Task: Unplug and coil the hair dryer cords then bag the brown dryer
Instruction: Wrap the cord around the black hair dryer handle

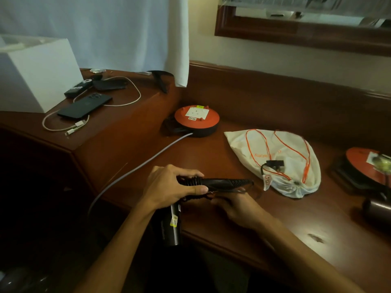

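My left hand (169,186) grips a black hair dryer (222,183) by the cord end of its handle, above the desk's front edge; its barrel (171,225) hangs down below the hand. My right hand (234,208) is closed on the thin black cord (237,190) just under the handle. The cord's black plug (274,163) rests on a white drawstring bag (281,161) with orange cords, lying to the right. A brown dryer (377,210) shows partly at the right edge.
An orange extension reel (196,119) with an empty socket sits at the desk's back corner, a grey cable (135,169) running from it off the front edge. A second orange reel (364,163) stands at right. A phone (84,105), remote, charging cable and white box (38,75) occupy the raised shelf at left.
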The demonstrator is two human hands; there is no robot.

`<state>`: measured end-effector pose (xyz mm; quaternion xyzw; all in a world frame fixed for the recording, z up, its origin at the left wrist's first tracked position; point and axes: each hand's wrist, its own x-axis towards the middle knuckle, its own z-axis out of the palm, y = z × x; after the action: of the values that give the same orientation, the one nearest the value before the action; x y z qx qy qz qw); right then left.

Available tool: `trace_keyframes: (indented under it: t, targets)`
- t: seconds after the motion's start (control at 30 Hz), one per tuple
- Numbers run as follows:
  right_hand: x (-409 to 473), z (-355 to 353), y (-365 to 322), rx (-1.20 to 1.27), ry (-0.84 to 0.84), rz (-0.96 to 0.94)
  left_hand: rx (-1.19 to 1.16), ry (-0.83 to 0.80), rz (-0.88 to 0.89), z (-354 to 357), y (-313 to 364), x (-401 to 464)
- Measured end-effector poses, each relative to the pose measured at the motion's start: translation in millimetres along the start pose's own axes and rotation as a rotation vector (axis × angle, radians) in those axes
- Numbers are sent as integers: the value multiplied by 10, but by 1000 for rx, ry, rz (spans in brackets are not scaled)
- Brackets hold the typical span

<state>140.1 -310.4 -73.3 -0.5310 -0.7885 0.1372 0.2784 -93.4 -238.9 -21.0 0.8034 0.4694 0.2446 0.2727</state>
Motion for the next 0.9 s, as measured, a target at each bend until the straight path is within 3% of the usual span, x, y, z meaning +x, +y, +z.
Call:
trace_keyframes:
  t: [0.03, 0.13, 0.27, 0.57, 0.7, 0.8, 0.9]
  targets:
    - [73, -27, 40, -60, -67, -8, -25, -17, -3, -11, -22, -2]
    - [408, -239, 138, -102, -360, 259, -67, -76, 31, -40, -40, -29]
    - [768, -431, 120, -11, -525, 256, 4, -131, 75, -49, 2, -16]
    - [937, -577, -203, 31, -605, 254, 436, -387, 38, 92, 217, 208]
    - [830, -651, -262, 38, -576, 239, 461, -486, 24, 55, 277, 349]
    - [766, -688, -301, -89, -560, 192, 440, -393, 92, 74, 225, 332]
    - [715, -692, -377, -215, -363, 176, 378, -239, 122, 98, 146, 293]
